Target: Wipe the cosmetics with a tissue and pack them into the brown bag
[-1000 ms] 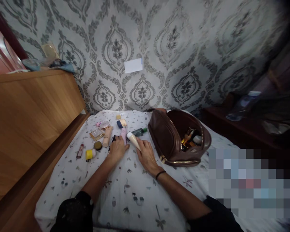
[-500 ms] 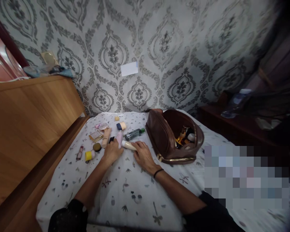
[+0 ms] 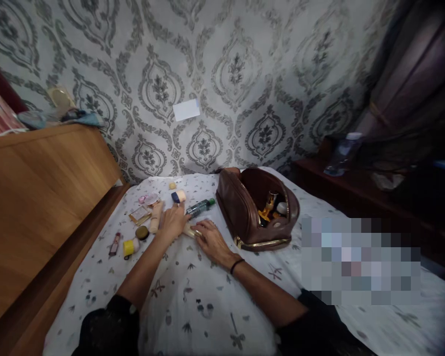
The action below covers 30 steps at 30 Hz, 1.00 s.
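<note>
My left hand (image 3: 173, 221) reaches over the cosmetics with its fingers stretched forward, their tips near a dark blue and peach container (image 3: 178, 197); what lies under its palm is mostly hidden. Closed on a cream tube (image 3: 189, 230) is my right hand (image 3: 212, 241). Beyond both hands lies a clear bottle with a green cap (image 3: 200, 208). Left of my left hand are a beige tube (image 3: 155, 217), a gold-edged compact (image 3: 140, 215), a round olive lid (image 3: 142, 233), a yellow-capped item (image 3: 129, 247) and a small pink tube (image 3: 114, 244).
An unzipped brown bag (image 3: 234, 212) stands on the patterned sheet (image 3: 193, 306), with an amber bottle (image 3: 270, 203) inside. A wooden panel (image 3: 52, 183) borders the left side. On a dark ledge at right stands a plastic bottle (image 3: 343, 154).
My left hand has moved forward over the items, toward the dark blue and peach container. The cream tube has shifted slightly with my right hand. The view has turned a little to the right.
</note>
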Each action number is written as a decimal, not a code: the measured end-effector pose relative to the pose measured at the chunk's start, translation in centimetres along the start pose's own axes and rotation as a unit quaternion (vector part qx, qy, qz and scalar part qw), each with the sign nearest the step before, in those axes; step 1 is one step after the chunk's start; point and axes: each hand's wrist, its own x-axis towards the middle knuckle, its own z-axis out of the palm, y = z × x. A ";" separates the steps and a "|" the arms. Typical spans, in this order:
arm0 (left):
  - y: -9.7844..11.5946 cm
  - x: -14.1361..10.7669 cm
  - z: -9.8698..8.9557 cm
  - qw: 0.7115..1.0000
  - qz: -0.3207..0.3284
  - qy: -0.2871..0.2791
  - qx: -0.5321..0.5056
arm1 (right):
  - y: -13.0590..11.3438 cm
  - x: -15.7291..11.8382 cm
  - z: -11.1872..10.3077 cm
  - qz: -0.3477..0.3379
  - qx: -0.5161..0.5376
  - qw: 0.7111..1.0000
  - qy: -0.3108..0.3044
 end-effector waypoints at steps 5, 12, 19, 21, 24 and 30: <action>2.4 3.4 1.6 0.999 0.029 -0.021 0.016 | 0.2 0.1 0.1 0.017 0.016 1.000 0.005; 1.5 4.7 1.6 0.999 0.037 -0.029 0.012 | 1.2 0.1 0.3 0.075 0.064 0.993 0.070; -3.0 -1.6 -1.2 0.998 0.059 0.027 -0.022 | 0.9 0.5 -0.8 0.155 0.143 0.950 0.232; -5.0 -4.2 -1.4 0.993 0.097 0.020 -0.058 | -0.2 0.5 -1.2 0.122 0.167 0.960 0.191; -7.9 -7.8 -0.6 0.986 0.122 -0.020 -0.110 | -2.1 -0.1 -1.6 0.055 0.185 0.980 0.053; -10.5 -12.9 2.8 0.972 0.107 -0.058 -0.201 | -4.1 -2.7 -0.8 0.009 0.169 0.982 -0.088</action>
